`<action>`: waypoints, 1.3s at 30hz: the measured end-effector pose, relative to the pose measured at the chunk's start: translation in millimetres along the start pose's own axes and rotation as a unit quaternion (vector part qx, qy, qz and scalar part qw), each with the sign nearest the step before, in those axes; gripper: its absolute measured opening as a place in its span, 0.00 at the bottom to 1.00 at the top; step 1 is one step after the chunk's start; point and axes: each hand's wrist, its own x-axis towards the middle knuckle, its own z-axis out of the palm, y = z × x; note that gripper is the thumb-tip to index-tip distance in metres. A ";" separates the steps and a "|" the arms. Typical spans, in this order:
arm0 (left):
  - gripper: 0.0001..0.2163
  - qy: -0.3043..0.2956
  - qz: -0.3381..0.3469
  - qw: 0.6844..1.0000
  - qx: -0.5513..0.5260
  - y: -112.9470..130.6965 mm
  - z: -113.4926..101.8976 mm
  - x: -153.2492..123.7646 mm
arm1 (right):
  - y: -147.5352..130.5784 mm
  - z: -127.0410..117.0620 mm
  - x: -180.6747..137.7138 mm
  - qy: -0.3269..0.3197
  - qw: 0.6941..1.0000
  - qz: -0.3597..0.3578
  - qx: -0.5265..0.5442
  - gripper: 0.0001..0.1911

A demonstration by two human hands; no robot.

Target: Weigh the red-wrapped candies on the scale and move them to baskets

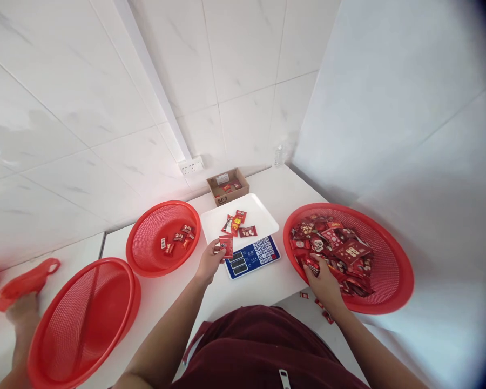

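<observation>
My left hand (210,260) pinches a red candy packet (226,245) at the front left edge of a white scale tray (259,210). A few red packets (238,223) lie on that tray, above the scale's blue keypad (253,256). My right hand (323,282) reaches into the large red basket (397,273) on the right, fingers curled down among the heap of red packets (336,246); what they grip is hidden.
A smaller red basket (146,243) with a few candies sits left of the scale. Another large red basket (81,319) lies nearer left. A cardboard box (227,185) stands by the wall. Loose candies (319,305) lie on the table. Another person's hand (22,310) holds a red item at far left.
</observation>
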 end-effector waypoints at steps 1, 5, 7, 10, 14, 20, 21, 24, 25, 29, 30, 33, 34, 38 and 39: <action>0.24 -0.007 -0.003 1.000 0.003 2.0 3.8 3.5 | 0.5 0.8 0.4 0.000 1.000 -0.004 0.001 0.28; 0.25 -0.031 -0.005 0.999 0.045 18.4 27.7 23.4 | 2.5 2.4 1.1 0.003 1.000 -0.014 0.009 0.28; 0.25 -0.031 0.013 0.997 0.076 30.6 40.8 35.0 | 2.9 2.4 1.0 0.006 1.000 -0.019 0.012 0.28; 0.25 0.009 0.064 0.991 0.121 45.8 51.9 48.3 | 2.9 1.9 0.6 0.006 1.000 -0.017 0.008 0.28; 0.23 0.061 0.071 0.984 0.152 41.8 43.1 47.2 | 2.2 1.7 -0.3 -0.001 1.000 -0.008 0.002 0.29; 0.17 0.013 -0.017 0.995 0.099 -6.5 12.0 3.8 | 2.3 1.1 -0.6 -0.012 1.000 -0.004 0.010 0.28; 0.15 -0.002 -0.035 0.995 0.091 -13.7 8.6 -5.5 | 2.7 0.1 0.1 -0.009 1.000 -0.002 0.017 0.28; 0.14 -0.032 -0.076 0.994 0.072 -27.5 5.0 -30.8 | 2.4 -4.6 2.5 0.023 0.998 0.022 0.048 0.28; 0.14 -0.039 -0.083 0.993 0.068 -29.4 6.0 -37.7 | 0.9 -6.2 2.8 0.033 0.997 0.033 0.061 0.28; 0.16 -0.094 -0.077 0.991 0.063 -26.5 19.7 -55.7 | -19.3 -7.9 -3.8 -0.008 0.989 0.021 0.143 0.27; 0.17 -0.115 -0.070 0.989 0.064 -24.3 25.0 -58.0 | -28.2 -6.8 -8.0 -0.045 0.984 0.001 0.172 0.28; 0.20 -0.187 -0.056 0.978 0.067 -17.5 42.1 -61.5 | -59.0 -2.5 -25.5 -0.233 0.947 -0.058 0.212 0.31; 0.20 -0.214 -0.050 0.973 0.070 -15.6 47.2 -62.0 | -68.9 -1.4 -32.0 -0.307 0.927 -0.078 0.201 0.33; 0.17 -0.278 -0.023 0.957 0.076 -13.3 59.0 -62.4 | -94.9 -0.6 -51.2 -0.439 0.871 -0.158 0.150 0.33; 0.17 -0.278 -0.022 0.957 0.075 -14.1 59.5 -62.2 | -97.2 -1.0 -53.3 -0.438 0.873 -0.160 0.144 0.33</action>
